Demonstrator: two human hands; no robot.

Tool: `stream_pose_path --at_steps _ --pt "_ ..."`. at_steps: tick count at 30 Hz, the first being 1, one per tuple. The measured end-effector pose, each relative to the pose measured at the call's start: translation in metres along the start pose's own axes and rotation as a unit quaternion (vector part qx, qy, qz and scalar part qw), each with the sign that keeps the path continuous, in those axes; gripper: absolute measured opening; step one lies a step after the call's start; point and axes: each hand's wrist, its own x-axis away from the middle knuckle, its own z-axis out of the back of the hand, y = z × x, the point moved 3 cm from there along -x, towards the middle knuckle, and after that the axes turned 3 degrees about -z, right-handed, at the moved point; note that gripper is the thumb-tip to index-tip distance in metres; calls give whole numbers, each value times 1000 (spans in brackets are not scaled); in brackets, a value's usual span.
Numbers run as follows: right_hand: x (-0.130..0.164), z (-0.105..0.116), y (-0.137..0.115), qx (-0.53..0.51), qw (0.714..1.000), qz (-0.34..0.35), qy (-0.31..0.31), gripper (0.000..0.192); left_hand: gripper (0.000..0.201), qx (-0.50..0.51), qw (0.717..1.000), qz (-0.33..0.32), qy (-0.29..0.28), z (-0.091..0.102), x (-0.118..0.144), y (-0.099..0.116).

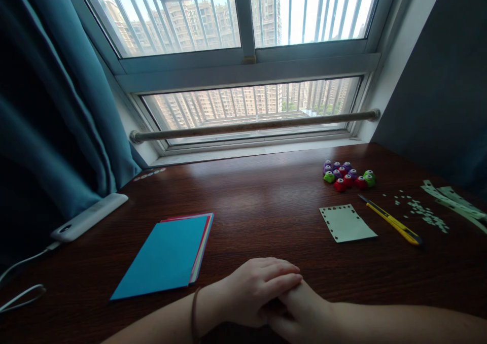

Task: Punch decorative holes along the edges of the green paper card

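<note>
At the near edge of the table, my two hands are clasped together. My left hand [254,290], with a brown band at its wrist, lies on top, its fingers closed over the back of my right hand [304,303]. The right hand's fingers curl in under the left palm and are partly hidden. Left of them lies a stack of coloured paper [167,255], a blue sheet uppermost. To the right is a pale green square of paper [348,223] with small holes punched along its top and left edges. Beside it rests a yellow utility knife [391,222].
Several small purple, red and green hole punches [347,179] are grouped at the back right. Tiny paper bits [426,213] and pale paper strips [454,202] lie at the far right. A white phone [89,217] with a cable is at left, by the blue curtain [64,100].
</note>
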Motion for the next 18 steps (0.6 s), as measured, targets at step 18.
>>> stream_pose_path --at_steps 18 --pt "1 0 0 -5 1000 3 0 39 57 3 1000 4 7 1 -1 1"
